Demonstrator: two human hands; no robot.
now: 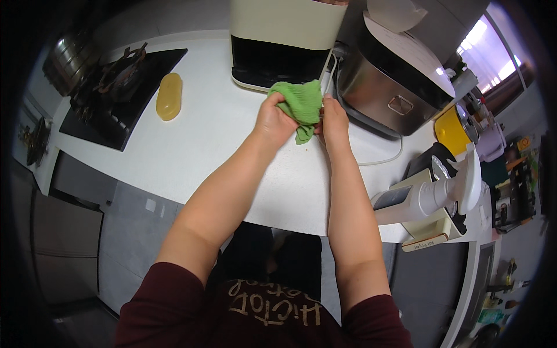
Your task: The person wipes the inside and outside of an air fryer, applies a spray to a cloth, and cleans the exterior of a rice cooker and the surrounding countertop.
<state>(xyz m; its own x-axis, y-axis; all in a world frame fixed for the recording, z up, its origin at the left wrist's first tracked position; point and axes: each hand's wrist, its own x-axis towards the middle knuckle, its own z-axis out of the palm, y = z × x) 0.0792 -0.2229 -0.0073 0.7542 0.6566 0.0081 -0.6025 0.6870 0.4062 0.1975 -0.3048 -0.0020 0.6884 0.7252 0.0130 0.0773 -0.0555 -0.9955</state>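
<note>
A crumpled green cloth (300,104) is gripped in my left hand (275,122), just in front of the cream air fryer body (287,26). My right hand (335,124) is curled beside the cloth, around a white power cord (333,71). That cord comes down between the two appliances to my fingers. Part of my right fingers is hidden behind the cloth and the hand itself. The air fryer's front shows a dark opening (278,58) with no drawer in it.
Close on the right stands a steel rice cooker (378,82). A spray bottle (417,200) and the air fryer drawer (428,241) are by my right forearm. Leftward are a yellow oval object (169,96) and a black gas hob (130,93) on the white countertop (209,130).
</note>
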